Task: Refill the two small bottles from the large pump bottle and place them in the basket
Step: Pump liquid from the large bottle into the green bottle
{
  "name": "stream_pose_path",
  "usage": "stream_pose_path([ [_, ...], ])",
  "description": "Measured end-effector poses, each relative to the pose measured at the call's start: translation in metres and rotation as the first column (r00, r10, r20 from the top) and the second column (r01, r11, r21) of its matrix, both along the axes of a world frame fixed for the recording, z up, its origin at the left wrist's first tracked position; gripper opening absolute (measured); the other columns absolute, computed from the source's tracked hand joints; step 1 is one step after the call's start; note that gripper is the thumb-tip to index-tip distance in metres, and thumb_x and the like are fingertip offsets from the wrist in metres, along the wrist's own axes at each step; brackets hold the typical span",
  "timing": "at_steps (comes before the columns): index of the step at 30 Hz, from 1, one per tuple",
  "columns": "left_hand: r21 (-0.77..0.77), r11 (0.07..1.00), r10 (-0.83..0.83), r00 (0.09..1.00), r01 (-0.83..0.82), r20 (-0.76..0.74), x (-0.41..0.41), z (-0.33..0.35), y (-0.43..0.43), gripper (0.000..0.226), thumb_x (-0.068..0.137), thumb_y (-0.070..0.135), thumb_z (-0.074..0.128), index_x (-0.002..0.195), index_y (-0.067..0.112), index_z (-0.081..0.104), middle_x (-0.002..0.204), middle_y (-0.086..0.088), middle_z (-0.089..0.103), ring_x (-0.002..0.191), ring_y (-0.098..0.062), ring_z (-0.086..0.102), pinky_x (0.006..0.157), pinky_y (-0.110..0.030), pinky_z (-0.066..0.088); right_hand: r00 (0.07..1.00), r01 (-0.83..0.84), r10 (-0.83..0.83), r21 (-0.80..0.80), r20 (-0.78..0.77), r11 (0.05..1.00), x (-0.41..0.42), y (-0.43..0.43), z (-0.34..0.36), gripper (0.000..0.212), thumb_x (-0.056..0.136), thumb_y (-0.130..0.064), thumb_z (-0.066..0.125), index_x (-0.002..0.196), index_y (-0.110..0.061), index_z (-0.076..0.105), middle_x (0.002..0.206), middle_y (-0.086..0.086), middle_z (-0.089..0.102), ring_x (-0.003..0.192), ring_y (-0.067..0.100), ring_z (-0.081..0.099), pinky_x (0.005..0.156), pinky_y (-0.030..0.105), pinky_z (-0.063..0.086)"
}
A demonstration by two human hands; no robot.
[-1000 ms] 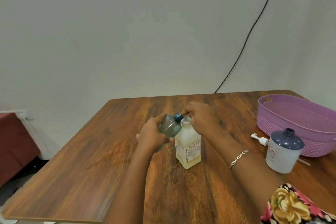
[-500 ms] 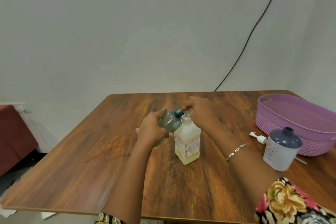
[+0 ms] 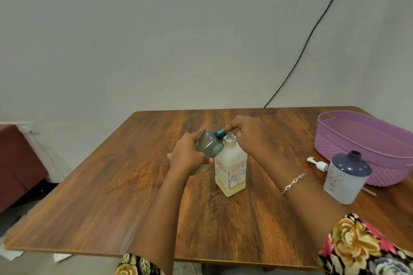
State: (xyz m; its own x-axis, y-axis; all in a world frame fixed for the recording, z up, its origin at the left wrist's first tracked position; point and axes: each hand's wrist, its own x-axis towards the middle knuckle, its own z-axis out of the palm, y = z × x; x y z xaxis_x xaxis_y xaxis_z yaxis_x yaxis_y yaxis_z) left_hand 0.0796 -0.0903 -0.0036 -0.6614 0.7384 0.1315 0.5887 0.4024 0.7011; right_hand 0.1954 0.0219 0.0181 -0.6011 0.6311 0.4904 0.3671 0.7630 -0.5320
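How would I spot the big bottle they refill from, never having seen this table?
Find the purple basket at the wooden table's right edge. Just in front of it stands the large bottle, upright, white-bodied. Only it has a dark blue domed top, with a white pump lying beside it.

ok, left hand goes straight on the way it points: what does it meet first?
Probably the right hand, pinching the blue top of the grey bottle that the left hand holds. The square bottle stands just under that line; depth unclear.
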Motion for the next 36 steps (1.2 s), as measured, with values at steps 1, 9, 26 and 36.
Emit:
stream_pose_path([
  [1,-0.006,1.0,0.0,1.0,0.0,0.0,0.0,-0.001,0.0,0.089,0.065,0.017,0.082,0.139,0.039,0.037,0.121,0.008,0.05,0.118,-0.019,0.045,0.1,-0.048,0.031,1.0,-0.005,0.005,-0.014,-0.007,1.0,0.001,0.0,-0.001,0.026,0.083,0.0,0.05,0.092,-0.011,0.073,0.095,0.001,0.069,0.081,0.014,0.057,0.065,0.02,0.041],
  [9,0.055,0.998,0.013,1.0,-0.012,-0.005,0.0,0.007,0.003,0.088,0.065,0.016,0.082,0.138,0.04,0.039,0.123,0.007,0.05,0.117,-0.019,0.045,0.086,-0.037,0.027,0.991,-0.009,0.008,0.001,0.13,1.0,0.004,0.004,0.021,0.035,0.085,0.0,0.045,0.1,-0.017,0.071,0.106,0.001,0.067,0.085,0.017,0.06,0.068,0.024,0.047],
  [26,0.048,0.998,0.028,1.0,-0.028,-0.008,-0.001,-0.001,0.006,0.087,0.064,0.017,0.083,0.137,0.039,0.041,0.122,0.007,0.051,0.115,-0.018,0.046,0.091,-0.041,0.032,0.986,0.03,-0.051,0.131,0.161,0.991,0.0,0.0,0.009,0.035,0.084,-0.003,0.047,0.104,-0.021,0.07,0.1,0.0,0.066,0.081,0.017,0.054,0.061,0.022,0.037],
  [36,0.092,0.995,0.05,0.998,-0.048,-0.024,0.001,0.001,0.007,0.087,0.065,0.014,0.082,0.137,0.038,0.04,0.116,0.008,0.049,0.111,-0.017,0.047,0.09,-0.041,0.032,0.98,0.007,-0.033,0.13,0.198,0.992,0.001,0.001,0.017,0.037,0.083,-0.004,0.047,0.106,-0.023,0.069,0.105,0.0,0.066,0.091,0.021,0.058,0.072,0.03,0.045],
])
